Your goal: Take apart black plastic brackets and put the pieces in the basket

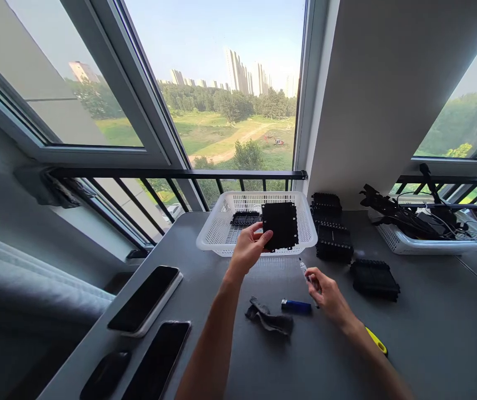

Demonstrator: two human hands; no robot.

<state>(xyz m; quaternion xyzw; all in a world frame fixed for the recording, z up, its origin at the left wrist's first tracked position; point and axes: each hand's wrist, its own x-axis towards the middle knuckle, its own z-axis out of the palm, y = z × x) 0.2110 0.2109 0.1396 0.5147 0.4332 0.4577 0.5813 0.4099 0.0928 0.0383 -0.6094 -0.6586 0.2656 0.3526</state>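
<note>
My left hand [250,248] grips a flat, square black plastic panel [280,225] by its left edge, thumb on the face. The panel is held up in front of a white perforated basket [217,247], in which another black part [245,218] lies. In my right hand [324,290] is a slim white pen-like marker [303,267], its dark tip pointing up toward the panel but apart from it. Below the hands, a crumpled dark grey cloth [269,319] and a blue lighter [296,306] rest on the grey table.
Stacked black panels [333,241] stand right of the basket, with another stack [375,279] nearer. A white basket [413,244] of black parts and cables sits far right. A yellow handle [376,340] lies by my right forearm. Two phones [144,300] and a mouse [105,375] are at left.
</note>
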